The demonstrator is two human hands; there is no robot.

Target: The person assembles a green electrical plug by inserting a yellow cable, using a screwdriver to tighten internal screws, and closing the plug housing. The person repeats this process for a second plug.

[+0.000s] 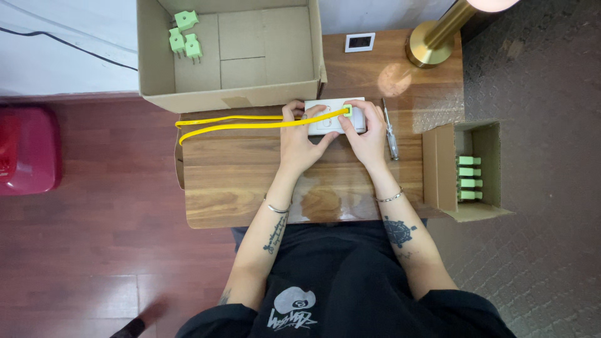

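Note:
A white power strip lies on the small wooden table, with a yellow cable running off to the left. My left hand holds the strip's left part, fingers over the cable. My right hand grips the strip's right end, fingertips on a green plug seated at the upper right of the strip.
A large open cardboard box at the back holds three green plugs. A smaller box at the right holds several more green plugs. A screwdriver lies right of the strip. A brass lamp base and a small white frame stand behind. A red object sits on the floor.

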